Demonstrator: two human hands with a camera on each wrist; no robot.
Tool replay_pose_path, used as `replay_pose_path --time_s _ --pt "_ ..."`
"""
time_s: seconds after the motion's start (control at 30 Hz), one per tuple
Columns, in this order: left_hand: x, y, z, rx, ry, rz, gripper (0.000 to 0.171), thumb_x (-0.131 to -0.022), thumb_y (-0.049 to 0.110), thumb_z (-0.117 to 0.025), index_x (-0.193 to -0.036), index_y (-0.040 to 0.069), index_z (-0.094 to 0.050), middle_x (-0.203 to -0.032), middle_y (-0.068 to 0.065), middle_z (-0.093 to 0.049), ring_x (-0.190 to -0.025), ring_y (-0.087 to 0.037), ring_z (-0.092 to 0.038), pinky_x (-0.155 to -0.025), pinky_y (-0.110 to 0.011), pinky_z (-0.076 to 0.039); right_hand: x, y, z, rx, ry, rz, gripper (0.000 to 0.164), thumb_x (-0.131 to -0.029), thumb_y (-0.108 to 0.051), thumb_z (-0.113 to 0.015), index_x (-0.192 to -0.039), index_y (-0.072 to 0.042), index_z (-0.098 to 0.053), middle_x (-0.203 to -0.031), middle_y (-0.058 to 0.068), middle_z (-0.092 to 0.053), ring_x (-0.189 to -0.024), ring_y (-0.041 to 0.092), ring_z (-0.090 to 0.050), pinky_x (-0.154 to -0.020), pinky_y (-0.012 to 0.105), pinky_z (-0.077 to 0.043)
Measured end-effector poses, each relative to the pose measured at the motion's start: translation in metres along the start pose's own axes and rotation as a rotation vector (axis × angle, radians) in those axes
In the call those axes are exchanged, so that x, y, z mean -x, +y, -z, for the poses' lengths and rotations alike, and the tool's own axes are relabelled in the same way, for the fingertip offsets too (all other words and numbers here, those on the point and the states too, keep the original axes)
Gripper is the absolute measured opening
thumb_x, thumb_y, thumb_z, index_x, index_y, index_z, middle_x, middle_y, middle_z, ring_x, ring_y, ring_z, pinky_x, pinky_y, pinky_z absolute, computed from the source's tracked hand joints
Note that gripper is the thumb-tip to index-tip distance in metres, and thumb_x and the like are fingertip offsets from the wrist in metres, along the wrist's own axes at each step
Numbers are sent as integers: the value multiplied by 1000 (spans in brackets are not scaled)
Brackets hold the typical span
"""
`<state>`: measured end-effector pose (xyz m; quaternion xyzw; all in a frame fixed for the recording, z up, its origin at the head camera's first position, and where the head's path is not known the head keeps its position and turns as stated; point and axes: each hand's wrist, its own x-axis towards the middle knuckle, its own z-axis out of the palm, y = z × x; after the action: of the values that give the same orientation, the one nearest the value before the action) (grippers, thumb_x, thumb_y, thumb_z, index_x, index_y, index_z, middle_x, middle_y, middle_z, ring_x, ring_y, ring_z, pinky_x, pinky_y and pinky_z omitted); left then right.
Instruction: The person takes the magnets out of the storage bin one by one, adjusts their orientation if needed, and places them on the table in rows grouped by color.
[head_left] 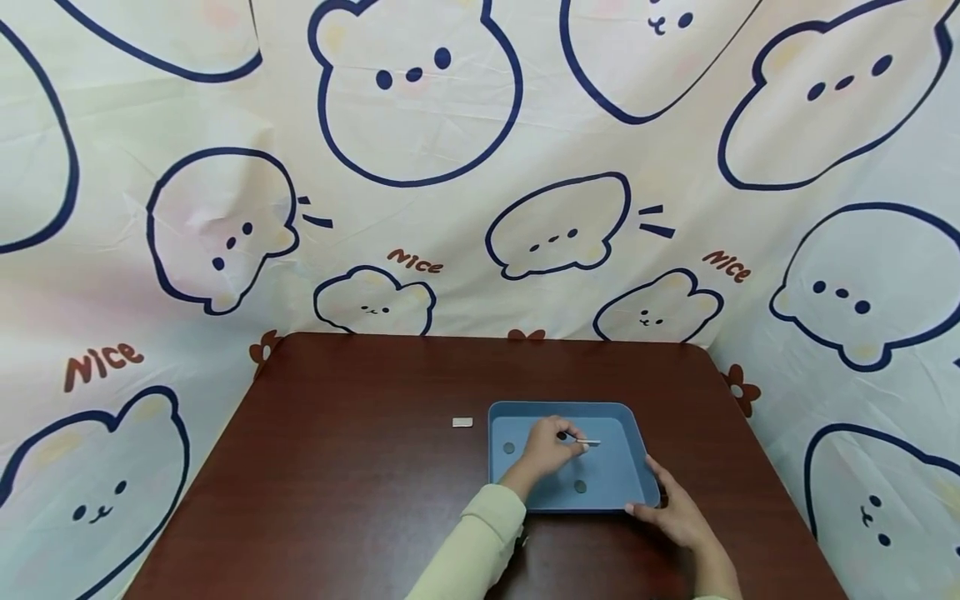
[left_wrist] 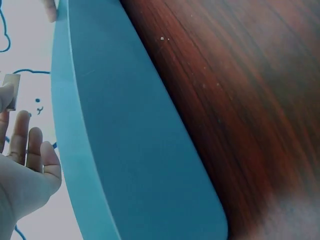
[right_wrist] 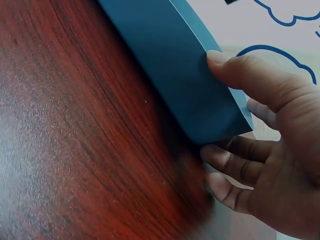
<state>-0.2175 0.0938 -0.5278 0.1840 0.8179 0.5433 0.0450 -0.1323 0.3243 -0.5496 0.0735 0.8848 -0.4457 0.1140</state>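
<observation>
Over the blue tray [head_left: 615, 475], my left hand [head_left: 551, 447] pinches a small flat pale piece [head_left: 590, 442] between thumb and fingers. The left wrist view shows this piece as a little rectangle [left_wrist: 15, 92] by the thumb; I cannot tell its kind. The other fingers are spread behind it. My right hand [head_left: 678, 508] grips the tray's near right corner, thumb on the near wall and fingers around the side, as the right wrist view shows at the tray corner [right_wrist: 220, 115]. Inside the tray lie coin-like grey discs, one at left [head_left: 509, 447] and one near the front [head_left: 581, 486].
A small white rectangular block [head_left: 462, 422] lies on the dark brown table [head_left: 337, 467], left of the tray. Behind the table and along its sides hangs a pale cloth [head_left: 450, 217] printed with cartoon bears. The tray stands on the table's right half.
</observation>
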Motion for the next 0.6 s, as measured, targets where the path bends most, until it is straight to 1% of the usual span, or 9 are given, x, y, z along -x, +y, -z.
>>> replay_pose_path --time_s 0.17,0.23,0.4,0.5,0.6 --pt "8 2 8 34 4 -8 4 -83 16 -72 -80 16 -70 -88 9 -58 -90 -25 -55 -66 -26 -44 0 -3 0 7 -10 -26 102 -76 -35 -77 -149 -7 -12 -144 32 -18 -124 48 -30 -91 57 -34" --pt "10 2 10 39 11 -24 4 -83 16 -72 -80 15 -70 -87 9 -59 -89 -24 -56 -67 -26 -44 0 -3 0 9 -13 -32 103 -76 -36 -77 -149 -7 -11 -144 33 -16 -126 49 -26 -92 59 -32" --pt "15 2 17 47 32 -65 3 -82 14 -73 -80 12 -71 -87 7 -61 -86 -23 -56 -69 -26 -44 2 -3 1 -12 -27 -19 100 -78 -32 -76 -150 -9 -11 -146 31 -14 -127 49 -25 -93 59 -31" --pt "18 1 20 55 42 -76 3 -81 13 -73 -80 11 -71 -86 6 -62 -87 -26 -57 -70 -27 -44 3 -3 1 -17 -43 -8 99 -79 -30 -74 -150 -11 -9 -147 30 -10 -129 50 -20 -95 60 -28" --pt "20 1 25 52 57 -62 4 -81 14 -73 -81 11 -71 -86 8 -61 -88 -28 -57 -69 -26 -44 2 -3 1 -9 -55 -4 101 -79 -31 -74 -151 -11 -6 -148 30 -7 -130 50 -14 -97 62 -24"
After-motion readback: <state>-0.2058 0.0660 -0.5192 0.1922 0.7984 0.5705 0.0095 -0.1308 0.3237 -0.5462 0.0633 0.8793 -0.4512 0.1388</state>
